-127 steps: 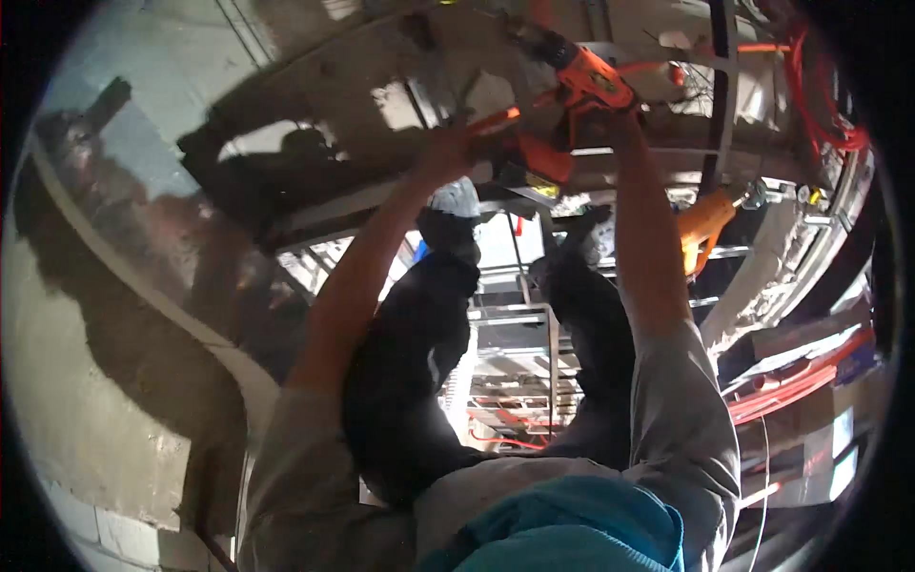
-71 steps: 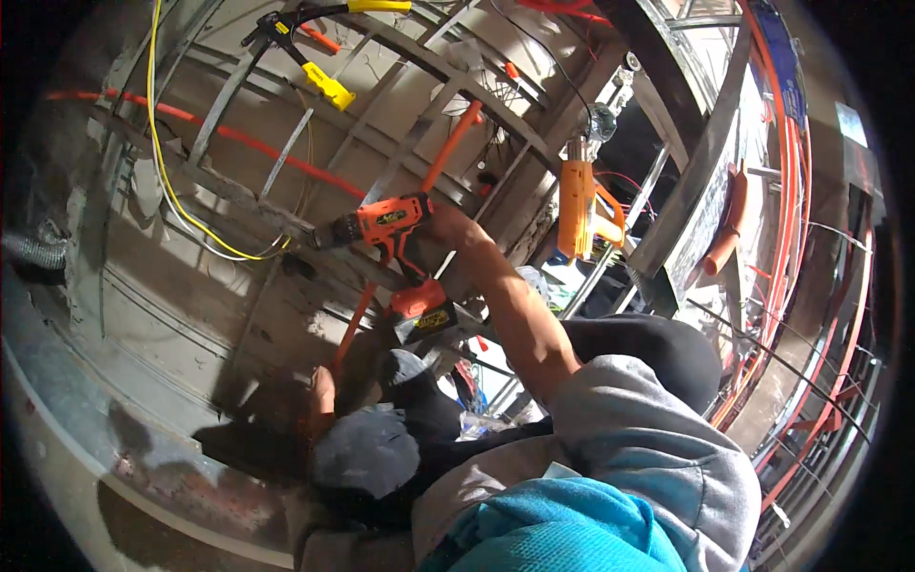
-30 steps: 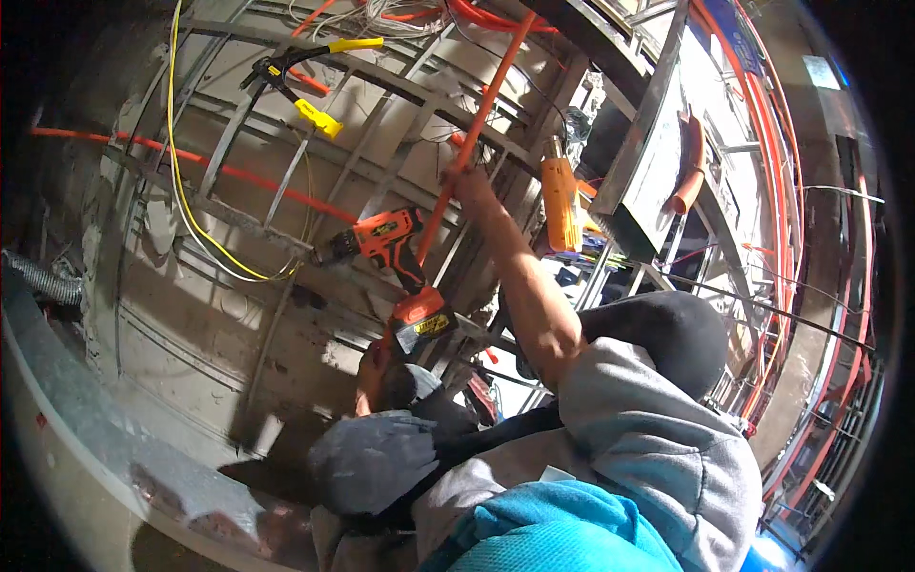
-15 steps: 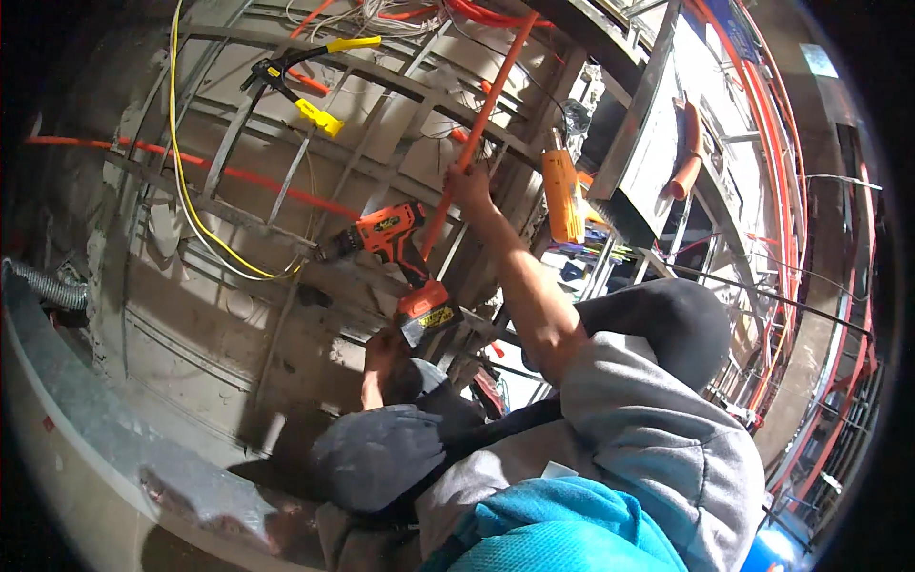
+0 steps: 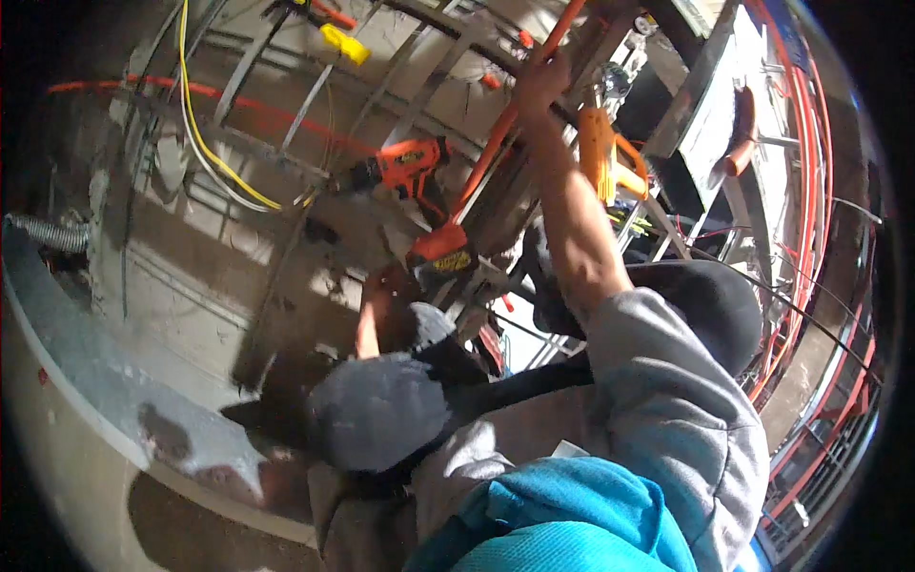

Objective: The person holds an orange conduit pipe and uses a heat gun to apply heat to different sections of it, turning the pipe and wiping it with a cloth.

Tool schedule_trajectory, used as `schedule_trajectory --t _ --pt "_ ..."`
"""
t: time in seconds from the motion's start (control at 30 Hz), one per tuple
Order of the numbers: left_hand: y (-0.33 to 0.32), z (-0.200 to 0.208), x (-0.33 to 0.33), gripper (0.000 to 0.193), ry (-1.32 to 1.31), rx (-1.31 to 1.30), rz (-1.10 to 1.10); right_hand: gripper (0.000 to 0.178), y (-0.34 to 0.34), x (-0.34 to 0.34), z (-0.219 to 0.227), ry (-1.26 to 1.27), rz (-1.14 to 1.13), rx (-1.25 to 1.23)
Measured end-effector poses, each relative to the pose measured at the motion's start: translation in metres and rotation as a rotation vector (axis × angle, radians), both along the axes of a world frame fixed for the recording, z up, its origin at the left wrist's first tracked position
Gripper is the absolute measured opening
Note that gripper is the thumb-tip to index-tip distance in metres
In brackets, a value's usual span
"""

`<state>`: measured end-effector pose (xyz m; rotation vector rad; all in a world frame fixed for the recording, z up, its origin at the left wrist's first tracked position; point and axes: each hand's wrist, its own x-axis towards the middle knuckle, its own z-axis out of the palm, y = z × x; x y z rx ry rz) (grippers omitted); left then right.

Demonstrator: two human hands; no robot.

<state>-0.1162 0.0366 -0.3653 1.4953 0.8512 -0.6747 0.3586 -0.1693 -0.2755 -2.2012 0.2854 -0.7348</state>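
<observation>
High on a long orange pipe (image 5: 493,148), my right hand (image 5: 541,84) is closed around it, with the arm stretched out. My left hand (image 5: 381,286) is low, by the battery end of an orange and black cordless drill (image 5: 410,170); its fingers are in shadow and I cannot tell whether they touch the drill. The drill's chuck points left against the metal framing. Just right of my right forearm is a yellow-orange tool (image 5: 598,153). Part of a black tool with yellow grips (image 5: 343,43) shows at the top edge.
Metal framing (image 5: 315,105) spans the space ahead. A yellow and white cable (image 5: 205,157) loops at the left. A grey metal ledge (image 5: 105,353) curves along the lower left. Orange conduits (image 5: 810,143) run down the right, near a short bent orange pipe (image 5: 743,133).
The view has shifted, so the yellow-gripped tool is now partly cut off. My right hand is still on the orange pipe, now higher and farther right in the picture. The left stays beside the drill.
</observation>
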Motion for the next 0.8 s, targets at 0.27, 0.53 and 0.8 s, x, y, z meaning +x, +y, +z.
schedule_trajectory --t 0.27,0.53,0.8 --pt "0.006 -0.019 0.038 0.043 -0.043 0.071 0.093 0.033 -0.098 0.087 0.003 0.296 0.296 -0.705" --pt "-0.011 -0.056 0.033 0.043 -0.054 0.089 -0.161 0.033 -0.118 0.092 0.001 0.35 0.425 -0.893" --pt "-0.04 -0.083 0.075 0.061 -0.08 0.618 -0.395 0.033 -0.135 0.103 0.007 0.365 0.498 -1.011"
